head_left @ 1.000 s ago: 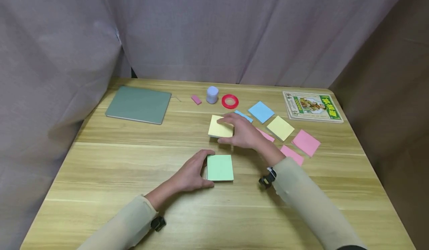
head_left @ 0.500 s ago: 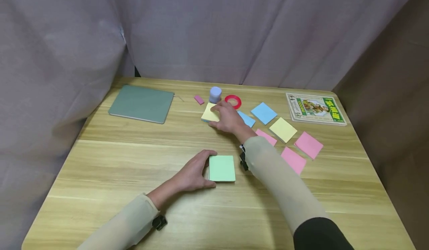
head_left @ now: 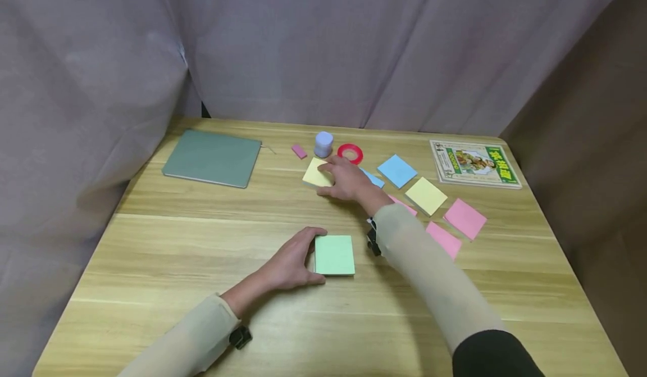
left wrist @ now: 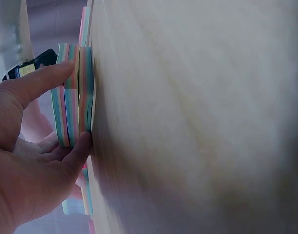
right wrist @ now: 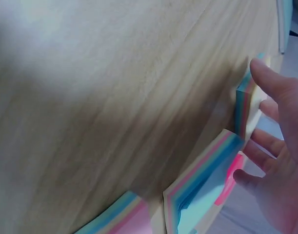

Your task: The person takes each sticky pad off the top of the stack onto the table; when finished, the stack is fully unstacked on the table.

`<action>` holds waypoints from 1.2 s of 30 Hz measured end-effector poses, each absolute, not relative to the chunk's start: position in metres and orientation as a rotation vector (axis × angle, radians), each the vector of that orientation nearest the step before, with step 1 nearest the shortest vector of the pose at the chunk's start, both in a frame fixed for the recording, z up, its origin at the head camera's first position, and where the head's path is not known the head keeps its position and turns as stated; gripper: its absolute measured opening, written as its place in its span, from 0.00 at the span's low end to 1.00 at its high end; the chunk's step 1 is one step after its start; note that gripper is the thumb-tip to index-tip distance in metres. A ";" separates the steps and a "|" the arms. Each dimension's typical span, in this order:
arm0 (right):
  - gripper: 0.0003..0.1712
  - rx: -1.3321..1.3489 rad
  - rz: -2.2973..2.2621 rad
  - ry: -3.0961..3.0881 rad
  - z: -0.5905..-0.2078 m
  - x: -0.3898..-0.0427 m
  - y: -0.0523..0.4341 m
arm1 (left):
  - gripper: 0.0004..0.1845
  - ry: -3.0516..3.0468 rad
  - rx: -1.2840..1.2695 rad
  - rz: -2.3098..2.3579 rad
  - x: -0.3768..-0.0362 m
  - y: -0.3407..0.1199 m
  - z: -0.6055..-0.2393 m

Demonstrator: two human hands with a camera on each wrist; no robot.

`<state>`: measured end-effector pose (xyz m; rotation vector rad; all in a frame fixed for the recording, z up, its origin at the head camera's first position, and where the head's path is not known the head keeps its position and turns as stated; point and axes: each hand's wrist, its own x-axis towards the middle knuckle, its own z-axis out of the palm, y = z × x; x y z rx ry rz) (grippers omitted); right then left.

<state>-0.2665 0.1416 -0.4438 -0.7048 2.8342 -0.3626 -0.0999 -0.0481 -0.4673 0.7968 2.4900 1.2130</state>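
My left hand (head_left: 295,260) grips the sides of a stack of sticky note pads, green-topped (head_left: 335,255) in the head view. From the left wrist, the stack (left wrist: 73,105) shows several striped layers of coloured paper, with the thumb on one edge and fingers on the opposite one. Farther back, my right hand (head_left: 347,178) holds a yellow-topped sticky note pad (head_left: 314,173) between thumb and fingers, low over the table. In the right wrist view, the thumb lies at the edge of that pad (right wrist: 244,105). The hand partly hides it from the head camera.
Blue (head_left: 397,171), yellow (head_left: 426,196) and pink (head_left: 465,218) sticky note pads lie loose at the right. Behind my right hand are a red tape roll (head_left: 350,153), a lavender jar (head_left: 323,144) and a pink eraser (head_left: 299,151). A green notebook (head_left: 212,158) and a comic book (head_left: 475,164) flank them.
My right hand has carried the yellow-topped pad back and slightly left, down towards the table near the lavender jar. The left hand keeps its grip on the stack.
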 end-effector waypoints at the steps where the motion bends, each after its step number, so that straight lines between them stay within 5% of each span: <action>1: 0.37 -0.718 -0.361 2.838 -0.442 -0.264 0.143 | 0.50 2.492 0.798 1.212 -0.100 -0.048 -0.468; 17: 0.24 -0.982 -0.725 2.673 -0.427 -0.140 0.177 | 0.49 2.509 0.842 1.241 -0.101 -0.049 -0.468; 21: 0.29 -0.983 -0.757 2.641 -0.436 -0.116 0.183 | 0.48 2.515 0.841 1.226 -0.102 -0.049 -0.468; 26: 0.40 -1.099 -0.739 2.675 -0.449 -0.101 0.181 | 0.48 2.524 0.842 1.206 -0.102 -0.050 -0.469; 36: 0.33 -1.036 -0.722 2.692 -0.440 -0.099 0.187 | 0.49 2.508 0.831 1.195 -0.103 -0.048 -0.470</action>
